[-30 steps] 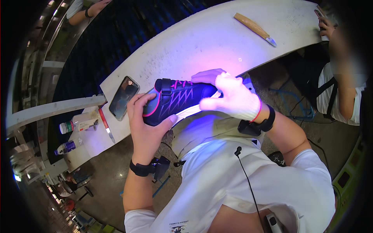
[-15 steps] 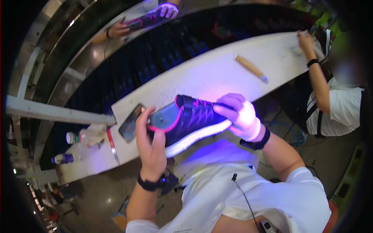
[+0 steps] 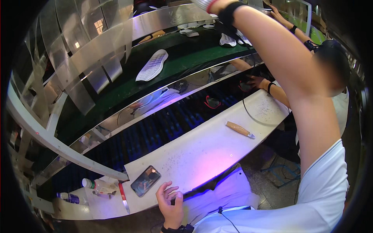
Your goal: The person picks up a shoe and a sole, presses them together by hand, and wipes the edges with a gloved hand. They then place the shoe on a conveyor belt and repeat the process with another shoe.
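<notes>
White tabletop [image 3: 202,151] runs diagonally from lower left to upper right, lit violet near its front edge; most of its middle is bare. Beyond its far edge lies a dark roller track, then a green belt [image 3: 182,58] carrying a white sole [image 3: 152,65] and more shoes further right.

The left hand [image 3: 169,200] rests on the near edge of the tabletop, fingers [image 3: 168,191] loosely curled and holding nothing. A phone [image 3: 145,180] lies flat just beside it, to its upper left, apart from the fingers. A red-handled tool [image 3: 123,197] lies left of the phone, with a white bottle [image 3: 95,185] further left.

A wood-handled knife [image 3: 239,129] lies well apart to the right, near the far edge.

The right arm [image 3: 287,66] is raised over the belt; its hand passes out of the top edge, so its grip cannot be told. Another person's hand [image 3: 254,81] reaches over the track at the right end.
</notes>
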Motion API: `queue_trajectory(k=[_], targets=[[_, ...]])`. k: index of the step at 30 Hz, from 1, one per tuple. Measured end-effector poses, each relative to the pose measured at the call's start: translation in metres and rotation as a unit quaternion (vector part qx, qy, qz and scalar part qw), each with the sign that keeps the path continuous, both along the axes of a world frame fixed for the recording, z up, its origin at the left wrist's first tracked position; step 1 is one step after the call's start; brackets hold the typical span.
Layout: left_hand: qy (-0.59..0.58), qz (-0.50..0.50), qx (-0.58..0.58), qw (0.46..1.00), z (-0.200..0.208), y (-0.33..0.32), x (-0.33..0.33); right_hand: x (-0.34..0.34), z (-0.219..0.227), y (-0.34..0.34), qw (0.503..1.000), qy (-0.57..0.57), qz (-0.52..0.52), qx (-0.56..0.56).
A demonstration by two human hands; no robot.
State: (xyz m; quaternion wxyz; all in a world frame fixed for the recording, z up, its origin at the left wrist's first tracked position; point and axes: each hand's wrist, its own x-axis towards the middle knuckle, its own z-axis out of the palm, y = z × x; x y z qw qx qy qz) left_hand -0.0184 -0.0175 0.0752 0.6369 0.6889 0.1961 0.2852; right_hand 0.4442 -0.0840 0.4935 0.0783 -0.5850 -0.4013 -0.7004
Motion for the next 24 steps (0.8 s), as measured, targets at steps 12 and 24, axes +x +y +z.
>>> queue_trajectory(k=[12, 24], targets=[[0.062, 0.061, -0.086, 0.993, -0.013, -0.003, -0.008, 0.021, -0.046, 0.052, 0.952, 0.289, -0.083, -0.055], [0.103, 0.102, -0.153, 0.978, -0.056, 0.005, -0.032, -0.043, -0.359, 0.019, 0.792, 0.439, 0.044, -0.422]])
